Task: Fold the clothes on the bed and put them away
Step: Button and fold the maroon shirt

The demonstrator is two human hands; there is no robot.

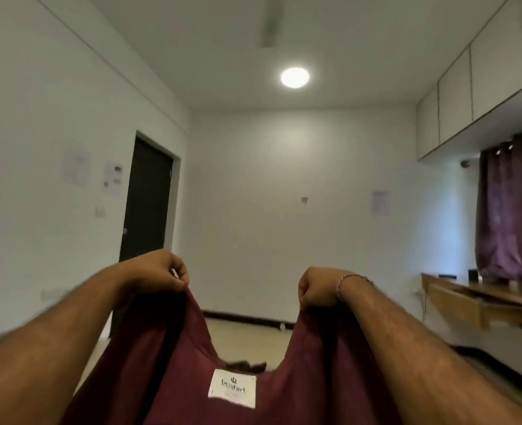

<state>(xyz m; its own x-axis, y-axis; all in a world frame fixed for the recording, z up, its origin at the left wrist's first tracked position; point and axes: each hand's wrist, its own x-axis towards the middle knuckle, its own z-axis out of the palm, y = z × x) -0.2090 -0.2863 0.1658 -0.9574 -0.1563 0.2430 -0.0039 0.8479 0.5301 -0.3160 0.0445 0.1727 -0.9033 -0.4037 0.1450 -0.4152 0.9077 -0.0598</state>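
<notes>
Garment: maroon shirt (pixel 168 372), held up in the air before the person, hanging down between both arms; white neck label (pixel 232 388) faces the camera.
Left hand (pixel 158 271): grip closed, pinching the shirt's left shoulder edge, cloth hanging directly below it.
Right hand (pixel 316 288): grip closed, pinching the right shoulder edge; thread band (pixel 350 279) on the wrist.
Surroundings: dark door (pixel 148 197), wooden worktop (pixel 480 299), purple curtain (pixel 506 210).

Maroon shirt (pixel 174 372) held up in the air, hanging down toward 6 o'clock and running off the bottom edge. Its two top corners are pulled up into peaks at roughly 10 and 2 o'clock, the neckline sagging in a deep U between them. White label (pixel 232 388) sits right under the dip — printed text too soft to read. Fabric looks plain, lightly creased.
</notes>
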